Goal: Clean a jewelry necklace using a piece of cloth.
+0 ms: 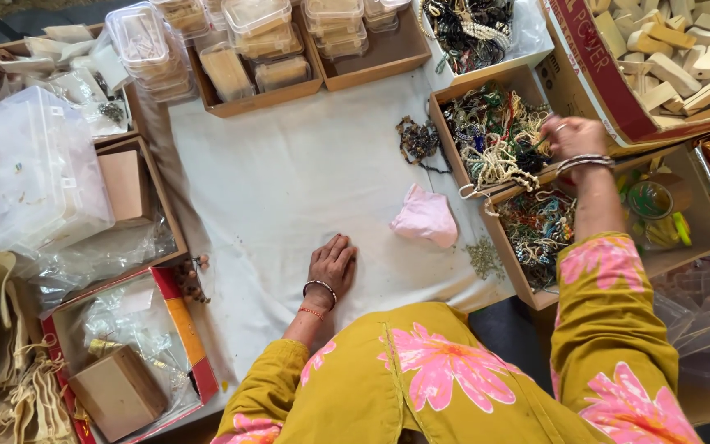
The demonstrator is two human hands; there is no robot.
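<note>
soft, even daylight; faint shadows on the white cloth (289, 181); sharp focus; slight bending at the edges

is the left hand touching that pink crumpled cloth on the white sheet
Apart. The head view shows the left hand pressed flat on the white sheet, with a clear strip of bare sheet between it and the pink crumpled cloth.

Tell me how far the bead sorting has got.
Looks done: clear lidded boxes stand filled and stacked. In hand: the right hand reaches into a cardboard box of tangled bead strings; the left hand rests flat on the white cloth. Left: full bead boxes; one dark bead bunch on the cloth.
</note>
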